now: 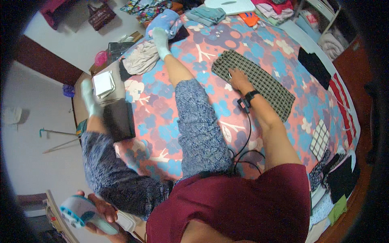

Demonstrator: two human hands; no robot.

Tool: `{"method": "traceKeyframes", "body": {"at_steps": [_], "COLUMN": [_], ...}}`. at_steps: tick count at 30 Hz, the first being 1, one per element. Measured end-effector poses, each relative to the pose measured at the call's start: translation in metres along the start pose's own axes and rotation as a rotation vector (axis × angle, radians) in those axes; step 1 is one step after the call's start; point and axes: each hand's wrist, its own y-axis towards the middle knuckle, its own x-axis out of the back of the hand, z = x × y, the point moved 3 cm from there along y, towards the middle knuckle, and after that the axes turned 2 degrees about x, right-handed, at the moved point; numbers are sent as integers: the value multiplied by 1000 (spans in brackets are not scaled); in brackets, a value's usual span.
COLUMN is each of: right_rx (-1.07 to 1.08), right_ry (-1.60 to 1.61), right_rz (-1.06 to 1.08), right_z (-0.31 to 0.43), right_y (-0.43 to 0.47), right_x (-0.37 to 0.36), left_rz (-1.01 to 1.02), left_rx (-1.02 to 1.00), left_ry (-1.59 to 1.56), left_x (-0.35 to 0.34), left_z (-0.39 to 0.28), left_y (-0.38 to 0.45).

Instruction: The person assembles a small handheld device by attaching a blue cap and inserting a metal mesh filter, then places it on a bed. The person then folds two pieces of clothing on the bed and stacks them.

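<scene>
At the lower left, my left hand (103, 209) is wrapped around a white and teal handheld appliance (83, 212) with a round head, whose exact kind I cannot tell. My right hand (238, 79) rests on the upper left part of a black-and-beige checked folded cloth (261, 83), fingers towards its edge. A small white bit shows by the fingertips; whether the hand grips it is unclear. On the right wrist is a black band, with a small black device (244, 104) beside it and a black cable running down to the thigh. The cloth lies on a floral bedspread (158, 121).
My legs stretch over the bed's left side. Near them are a dark box-like object (120, 121), folded white cloth (104, 83) and a crumpled beige cloth (142, 57). A black cloth (314, 66) and a white checked cloth (319, 139) lie at the right; folded clothes (206, 15) lie at the far edge.
</scene>
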Motion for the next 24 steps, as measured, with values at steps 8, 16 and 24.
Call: {"method": "traceKeyframes", "body": {"at_steps": [8,16,24], "right_rx": [142,108,-104], "right_ry": [26,107,1440], "right_rz": [-109,148,-5], "right_z": [-6,-46,25], "right_y": [-20,-101,-141], "right_x": [-21,-12,148], "left_rz": [-162,388,517], "left_rx": [343,569,585], "left_ry": [-40,-359,-293], "left_x": [-36,-94,-106], "left_z": [60,150,210], "left_y": [88,214,267]}}
